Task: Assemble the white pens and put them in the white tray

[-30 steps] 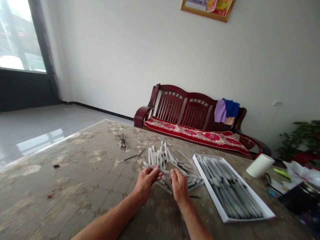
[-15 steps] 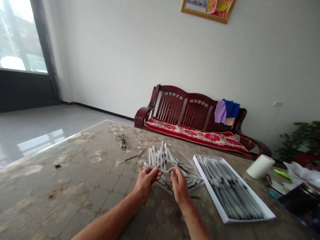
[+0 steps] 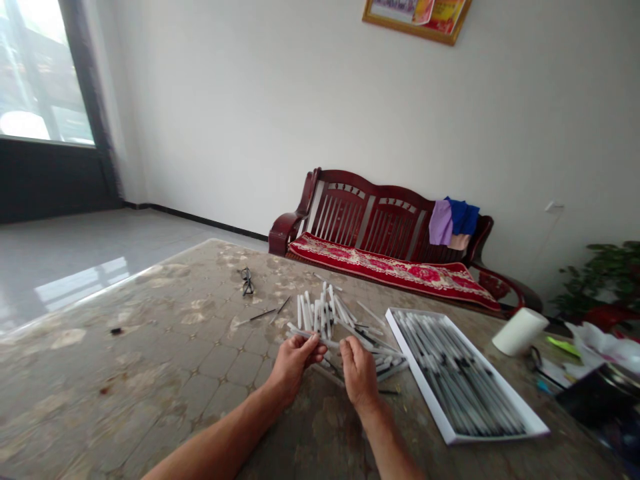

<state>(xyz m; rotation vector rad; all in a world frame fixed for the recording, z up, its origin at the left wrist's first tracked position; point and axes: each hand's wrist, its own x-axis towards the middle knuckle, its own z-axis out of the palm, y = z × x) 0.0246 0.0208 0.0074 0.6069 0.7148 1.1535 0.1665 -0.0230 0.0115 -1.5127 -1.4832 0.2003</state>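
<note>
My left hand (image 3: 293,363) is closed around a white pen barrel (image 3: 305,333) that sticks out to the left of my fingertips. My right hand (image 3: 359,372) is pinched at the other end of the same piece, close to the left hand. Both hands hover over the near edge of a loose pile of white pen parts (image 3: 330,317) on the patterned table (image 3: 150,360). Right of the pile lies a flat white tray (image 3: 493,437) filled with several assembled pens in rows.
Black spectacles (image 3: 245,281) and thin dark refills (image 3: 270,312) lie further back on the table. A white paper roll (image 3: 520,331), papers and a dark container (image 3: 600,407) sit at the right. Behind the table stands a wooden bench (image 3: 380,233) with a red cushion.
The right hand has shifted slightly, its fingers working at the pen barrel. The left hand keeps its hold in the same place.
</note>
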